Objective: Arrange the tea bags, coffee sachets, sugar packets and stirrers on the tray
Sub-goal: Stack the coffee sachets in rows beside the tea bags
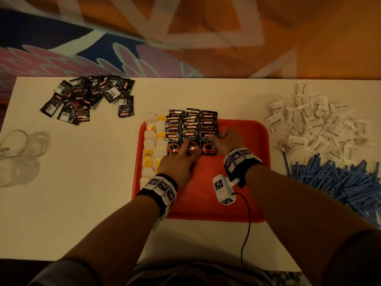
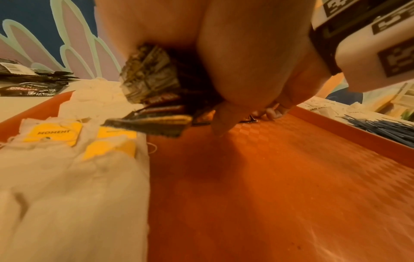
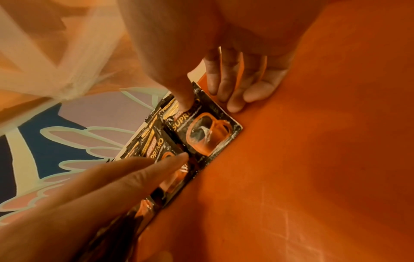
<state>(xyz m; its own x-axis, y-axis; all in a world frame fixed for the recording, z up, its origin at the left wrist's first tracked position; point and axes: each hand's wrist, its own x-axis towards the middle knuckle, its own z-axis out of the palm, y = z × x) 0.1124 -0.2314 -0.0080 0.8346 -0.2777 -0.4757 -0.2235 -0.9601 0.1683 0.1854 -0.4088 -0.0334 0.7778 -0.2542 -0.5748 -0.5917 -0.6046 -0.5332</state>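
A red tray (image 1: 237, 205) lies mid-table. Tea bags (image 1: 151, 153) with yellow tags fill two columns along its left side. Black coffee sachets (image 1: 191, 124) overlap in three columns beside them. My left hand (image 1: 189, 148) lays straight fingers (image 3: 152, 168) on the front sachet of the middle column (image 1: 190, 141). My right hand (image 1: 222, 139) presses its thumb on the front sachet of the right column (image 3: 208, 134), with its fingers (image 3: 235, 88) against that sachet's right edge on the tray floor. In the left wrist view the sachets' near edges (image 2: 147, 124) show under the palm.
A loose pile of coffee sachets (image 1: 86, 98) lies at the back left. White sugar packets (image 1: 315, 124) are heaped at the back right, blue stirrers (image 1: 340, 182) in front of them. Clear glass items (image 1: 20, 149) stand at the left edge. The tray's right half (image 2: 291, 177) is bare.
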